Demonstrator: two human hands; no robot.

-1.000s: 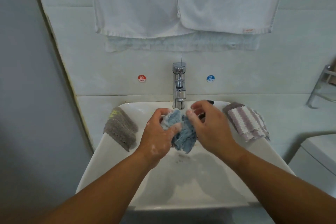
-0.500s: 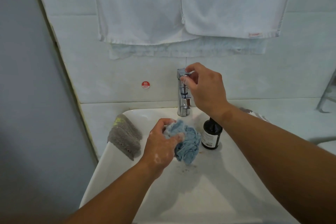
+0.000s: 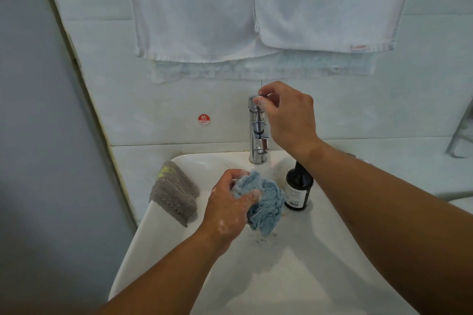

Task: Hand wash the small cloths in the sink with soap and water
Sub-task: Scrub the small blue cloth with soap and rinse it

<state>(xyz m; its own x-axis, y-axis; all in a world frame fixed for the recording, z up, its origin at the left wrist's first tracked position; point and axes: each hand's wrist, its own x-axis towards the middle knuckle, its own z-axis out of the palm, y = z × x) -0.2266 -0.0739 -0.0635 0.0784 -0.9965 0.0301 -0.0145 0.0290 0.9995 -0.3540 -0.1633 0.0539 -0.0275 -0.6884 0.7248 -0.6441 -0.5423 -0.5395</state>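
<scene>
The left grip, flecked with suds, is curled tight round a bunched blue cloth, holding it over the basin of the white sink. Just right of this grip a dark bottle stands upright. To its left a folded grey cloth drapes over the sink's rim. Beyond and above, the right grip pinches the top of the chrome faucet between thumb and fingertips. Left of that grip a red hot sticker marks the wall. Above it hang white towels.
</scene>
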